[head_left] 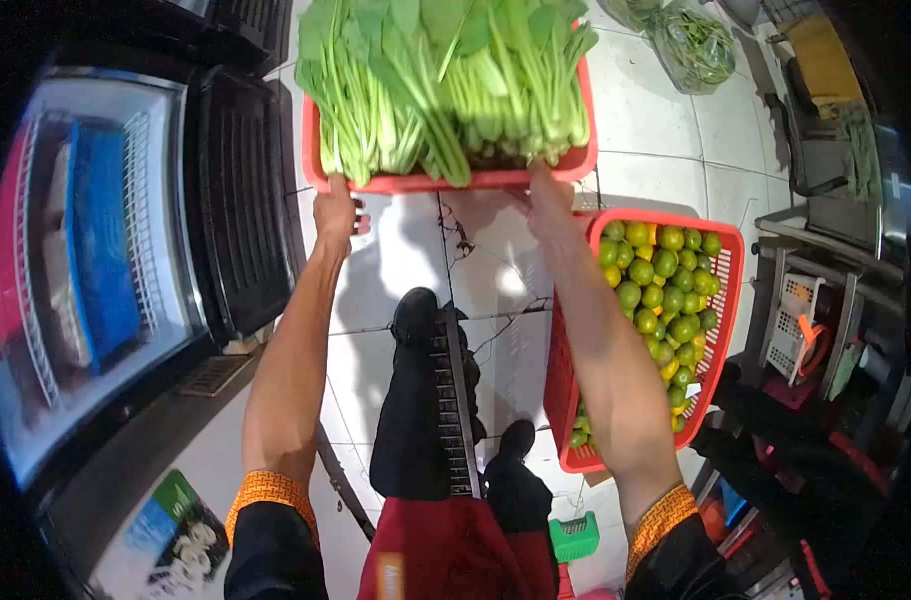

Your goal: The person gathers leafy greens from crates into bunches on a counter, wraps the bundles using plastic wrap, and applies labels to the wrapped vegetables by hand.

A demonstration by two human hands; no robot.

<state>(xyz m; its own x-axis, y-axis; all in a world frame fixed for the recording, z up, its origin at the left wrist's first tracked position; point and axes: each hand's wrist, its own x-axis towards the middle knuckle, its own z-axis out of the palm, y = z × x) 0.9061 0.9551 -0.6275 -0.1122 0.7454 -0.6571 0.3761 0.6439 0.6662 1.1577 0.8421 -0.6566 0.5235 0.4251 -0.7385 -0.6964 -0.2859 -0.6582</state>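
Long-stemmed leafy greens are heaped in a red plastic basket at the top of the head view. At the near rim's left end, my left hand is closed on the basket, thumb on top and fingers curled below. Toward the rim's right end my right hand grips the same basket; its fingers are mostly hidden beneath. Below my right forearm stands a second red basket full of green and yellow citrus fruit.
An open chiller with wire racks and a blue item is at left. A plastic bag of greens lies on the tiled floor at upper right. Metal shelving lines the right side. A long dark grate runs by my feet.
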